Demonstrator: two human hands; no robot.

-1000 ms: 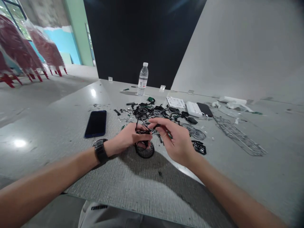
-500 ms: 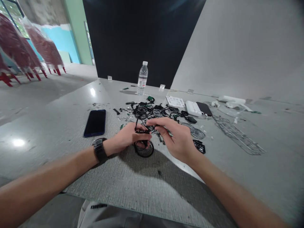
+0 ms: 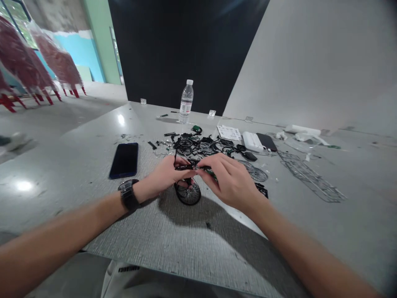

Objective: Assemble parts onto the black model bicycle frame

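A small black model bicycle (image 3: 188, 194), partly assembled, is gripped in my left hand (image 3: 169, 171). Its spoked wheel hangs below my fingers, while a thin dark rod rises beside them. Thumb and fingers of my right hand (image 3: 228, 176) are pinched together at the bicycle's right side, close to my left fingertips. A small dark piece with some green shows between them, too hidden to name. Beyond both hands lies a pile of loose black model parts (image 3: 185, 143), including spoked wheels and small rods. My fingers cover much of the bicycle's middle.
A phone (image 3: 124, 160) lies left of my hands. Farther back stand a water bottle (image 3: 186, 102), an instruction sheet (image 3: 228, 133) and a white box (image 3: 252, 142). At right are a grey parts frame (image 3: 310, 176) and crumpled plastic (image 3: 307, 134). A dark panel (image 3: 186, 49) rises behind.
My right hand has moved down and left, its fingers now meeting the bicycle beside my left fingertips. My left hand has shifted slightly left and tilted the bicycle. A blurred shape has appeared at far left.
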